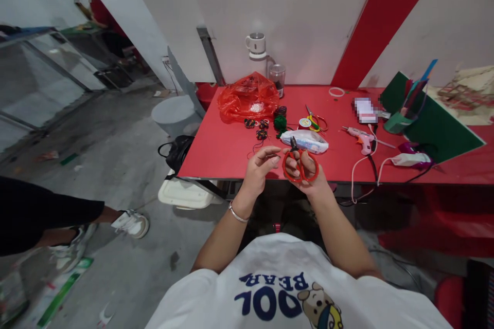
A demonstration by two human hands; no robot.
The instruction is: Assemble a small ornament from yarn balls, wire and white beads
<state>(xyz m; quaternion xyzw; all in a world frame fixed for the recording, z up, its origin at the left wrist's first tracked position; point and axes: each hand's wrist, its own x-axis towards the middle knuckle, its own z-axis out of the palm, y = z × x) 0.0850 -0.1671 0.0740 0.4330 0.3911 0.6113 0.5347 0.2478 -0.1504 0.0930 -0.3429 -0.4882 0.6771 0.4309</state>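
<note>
My right hand [314, 179] holds a pair of scissors [300, 177] with red loop handles, its dark short blades pointing up and away from me. Just left of it, my left hand [259, 168] has thumb and fingers drawn together at the tips; what they pinch is too small to make out. A thin dark thread [254, 150] lies on the table by those fingers. Beyond it are several small dark knotted pieces [261, 134] with coloured specks. A ball of green yarn [280, 123] and a white plastic packet [304, 141] lie past my hands.
A red plastic bag [247, 97] sits at the back of the red table [216, 157], near a jar [277, 79]. Yellow-handled scissors [316, 122] lie beside a thread spool [304, 123]. To the right are a pink glue gun [363, 140], its cord, and a green pen holder [398, 122].
</note>
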